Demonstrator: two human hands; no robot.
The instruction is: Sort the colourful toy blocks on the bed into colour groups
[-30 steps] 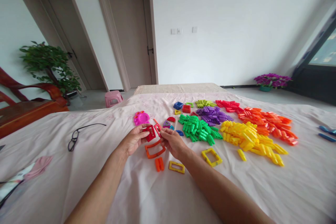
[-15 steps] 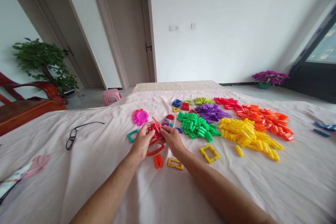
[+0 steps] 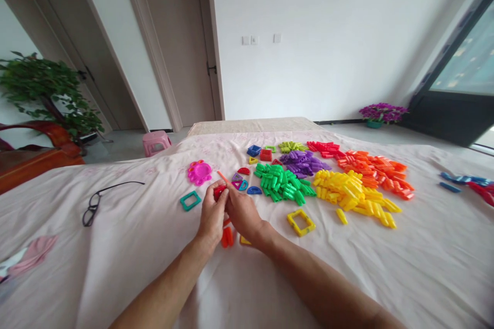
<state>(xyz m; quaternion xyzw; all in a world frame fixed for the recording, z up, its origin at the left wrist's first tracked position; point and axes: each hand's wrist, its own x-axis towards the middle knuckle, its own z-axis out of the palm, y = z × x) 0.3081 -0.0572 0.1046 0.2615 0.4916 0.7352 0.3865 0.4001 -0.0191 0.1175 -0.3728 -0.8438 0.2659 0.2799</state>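
Just left of centre, my left hand (image 3: 211, 213) is closed around a small red plastic toy piece (image 3: 220, 193), mostly covered by fingers. My right hand (image 3: 243, 213) presses against it from the right, its fingers curled over the same piece. A thin orange stick (image 3: 223, 178) pokes up above both hands. Under the wrists lie orange pieces (image 3: 227, 237) and a yellow frame (image 3: 244, 240), partly hidden. A teal square frame (image 3: 190, 201) rests to the left, with a pink paw-shaped piece (image 3: 199, 172) behind it. A blue half-round piece (image 3: 254, 190) lies beyond my right hand.
Toy rods lie in piles: green (image 3: 283, 183), purple (image 3: 303, 163), yellow (image 3: 347, 190) and orange-red (image 3: 374, 167). Closer in is a yellow square frame (image 3: 301, 222). Eyeglasses (image 3: 92, 203) and a pink cloth (image 3: 33, 256) are at left on the pale sheet (image 3: 146, 272).
My view has swung slightly right. My right hand has rolled inward over the red piece, which was more exposed before; the orange stick now tilts more to the left.
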